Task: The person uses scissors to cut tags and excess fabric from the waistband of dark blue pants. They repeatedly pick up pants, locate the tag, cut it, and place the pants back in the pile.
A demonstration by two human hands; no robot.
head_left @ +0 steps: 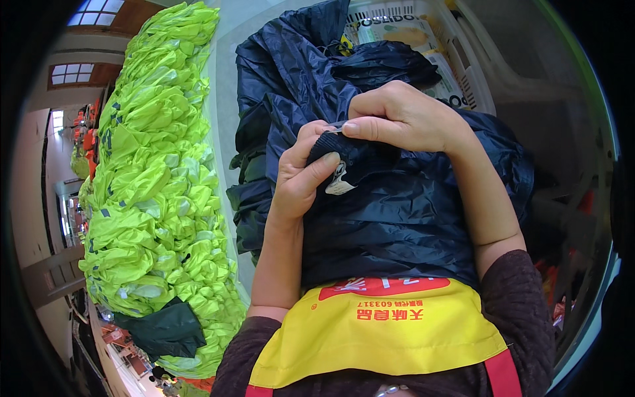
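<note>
Well, your left hand (pixel 301 173) is closed in a pinch, thumb against fingers, on the ribbed band (pixel 321 147) of the navy garment (pixel 390 218). Your right hand (pixel 407 122) is narrow too, thumb and forefinger nipping a pale sliver (pixel 335 126) at the band's upper edge; it's too small to tell what it is. The garment spreads below and between both hands, over your lap, and a white label (pixel 340 185) hangs just under your left thumb.

The sliver could slip away, I'd judge, because so little of it shows outside your right fingertips. A hard pull there might stretch or snag the ribbing. The label could get creased or caught, being so near your left thumb, and the slick-looking cloth might slide and drag the band out of your left hand.

Counting up: two hands, one ribbed band, one label and one sliver in view. Left of your left hand there's one heap of neon-yellow garments (pixel 155 198), too tangled to count, with one dark green cloth (pixel 169 331) at its near end. Beyond your right hand stands one white basket (pixel 473 66); I can't tell how many navy garments lie bunched together.
</note>
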